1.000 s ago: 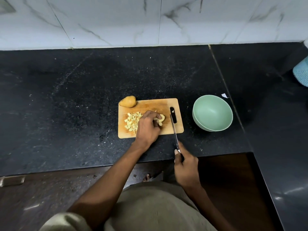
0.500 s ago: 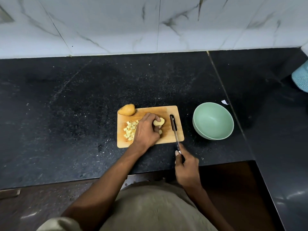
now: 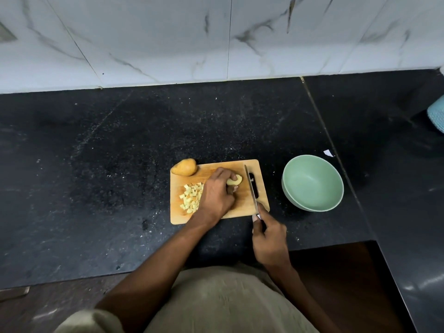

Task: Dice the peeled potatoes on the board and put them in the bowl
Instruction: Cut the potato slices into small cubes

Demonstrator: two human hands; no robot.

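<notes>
A wooden cutting board [image 3: 240, 212] lies on the black counter. My left hand [image 3: 216, 193] holds a pale potato piece [image 3: 236, 180] down on the board's middle, fingers curled over it. A heap of potato dice [image 3: 191, 197] sits at the board's left, partly hidden by that hand. A whole potato [image 3: 184, 167] rests at the board's far left corner. My right hand [image 3: 270, 239] grips the handle of a knife [image 3: 250, 188]; its blade lies along the board's right side, just right of the held piece. The green bowl [image 3: 312, 182] stands empty to the right.
The black counter [image 3: 108, 176] stretches left and back to a white marble wall [image 3: 216, 37]. A seam runs down the counter right of the bowl. A small white scrap [image 3: 328, 153] lies behind the bowl, and a teal object [image 3: 436, 114] shows at the right edge.
My right hand has moved the knife forward over the board's right side. My left hand has shifted slightly while holding the potato piece. The camera has tilted a little.
</notes>
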